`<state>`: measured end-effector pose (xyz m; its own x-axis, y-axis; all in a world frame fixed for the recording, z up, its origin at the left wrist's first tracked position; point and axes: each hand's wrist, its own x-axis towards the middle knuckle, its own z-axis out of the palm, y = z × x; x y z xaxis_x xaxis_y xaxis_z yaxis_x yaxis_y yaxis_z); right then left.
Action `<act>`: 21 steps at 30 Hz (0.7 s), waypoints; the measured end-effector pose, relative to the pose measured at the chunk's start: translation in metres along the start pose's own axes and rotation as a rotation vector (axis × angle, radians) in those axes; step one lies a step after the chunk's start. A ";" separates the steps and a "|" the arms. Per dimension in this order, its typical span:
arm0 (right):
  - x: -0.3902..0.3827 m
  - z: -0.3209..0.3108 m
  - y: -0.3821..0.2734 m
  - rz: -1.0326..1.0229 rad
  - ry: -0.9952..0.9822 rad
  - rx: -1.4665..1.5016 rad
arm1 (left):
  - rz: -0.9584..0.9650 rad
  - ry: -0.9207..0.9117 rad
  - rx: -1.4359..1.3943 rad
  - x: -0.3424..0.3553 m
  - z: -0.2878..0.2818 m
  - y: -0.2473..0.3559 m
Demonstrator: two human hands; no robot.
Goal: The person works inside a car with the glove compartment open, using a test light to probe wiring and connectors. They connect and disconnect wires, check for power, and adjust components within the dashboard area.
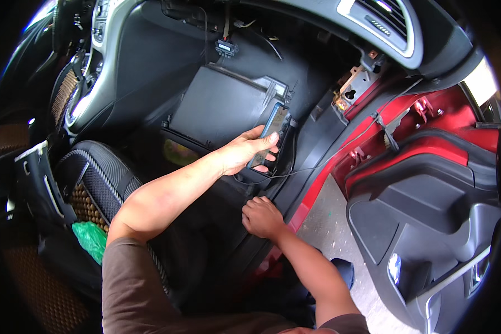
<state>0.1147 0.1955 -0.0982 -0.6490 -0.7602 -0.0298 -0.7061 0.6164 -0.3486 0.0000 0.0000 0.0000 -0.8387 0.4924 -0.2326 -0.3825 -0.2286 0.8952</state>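
My left hand (247, 153) grips a dark smartphone-like device (274, 120) with a blue edge, held over the right end of a black plastic box (217, 103) in the passenger footwell. A thin black cable (312, 166) runs from near the device across the door sill toward the upper right. Below, my right hand (261, 217) is curled at the dark inner edge of the door sill (303, 145); its fingertips are hidden, so what it holds, if anything, cannot be made out.
A seat with beaded cover (89, 209) and green plastic bag (88, 239) is left. Above are the dashboard vent (378, 25), a hanging connector (225, 48) and exposed metal bracket (350, 89). The open red door (417, 222) stands right, over pale ground (334, 228).
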 end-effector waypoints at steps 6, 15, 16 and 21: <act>0.000 -0.001 -0.003 -0.035 0.030 -0.017 | -0.025 -0.131 -0.111 -0.023 0.017 0.021; -0.004 0.005 0.001 -0.073 0.101 0.005 | 0.116 -0.048 -0.319 -0.031 0.002 0.022; -0.005 0.005 0.001 -0.072 0.088 0.005 | 0.069 -0.042 -0.351 -0.030 0.001 0.022; -0.005 0.000 -0.002 -0.007 0.049 0.069 | 0.012 -0.140 -0.431 -0.027 -0.005 0.028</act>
<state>0.1192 0.1982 -0.0977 -0.6587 -0.7522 0.0186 -0.6904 0.5944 -0.4124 0.0102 -0.0237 0.0301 -0.7947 0.5900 -0.1428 -0.5245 -0.5488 0.6509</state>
